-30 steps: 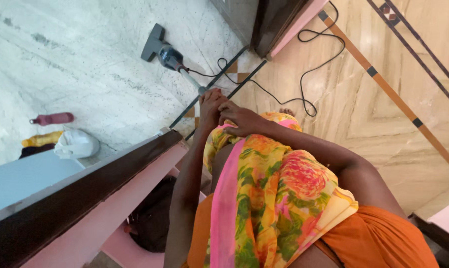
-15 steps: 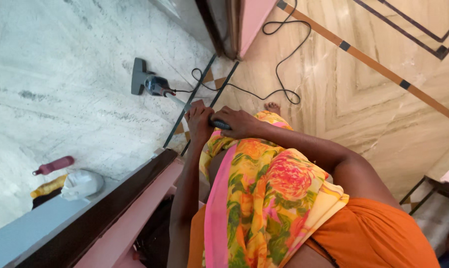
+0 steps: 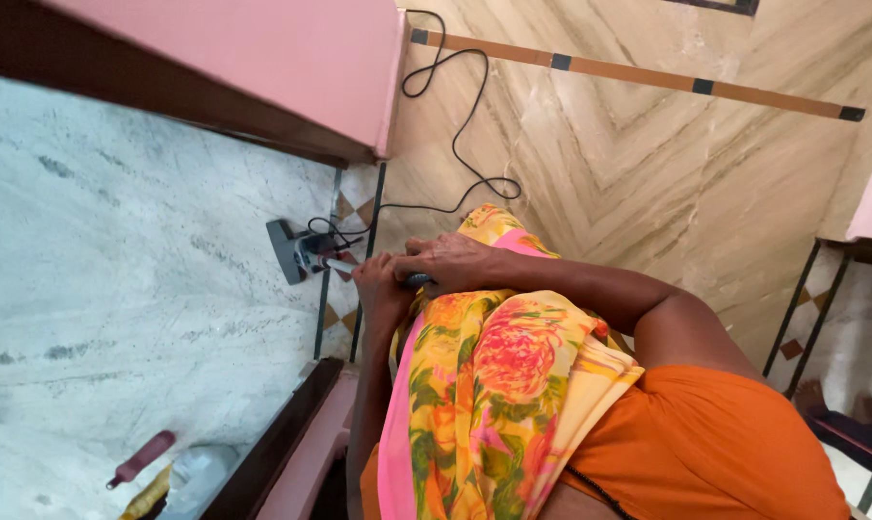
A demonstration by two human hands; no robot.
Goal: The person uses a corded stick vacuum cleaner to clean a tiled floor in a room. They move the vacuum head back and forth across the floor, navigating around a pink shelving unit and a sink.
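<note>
Left hand: the left hand [image 3: 380, 289] wraps the vacuum cleaner's handle [image 3: 417, 280], fingers curled tight around it.
Right hand: the right hand [image 3: 445, 262] lies over the same handle just at 2 o'clock of the left hand, fingers [image 3: 412, 262] folded down on it; the 2 hands touch.
Vacuum cleaner: the vacuum cleaner [image 3: 301, 252] sits on the floor at 10 o'clock of the hands, its dark head on the white marble by the tile border.
Cord: a black cord [image 3: 465, 125] loops over the beige floor [image 3: 648, 173] at 12 o'clock.
Pink bottle: a pink bottle [image 3: 142, 458] lies at 8 o'clock, well apart.
</note>
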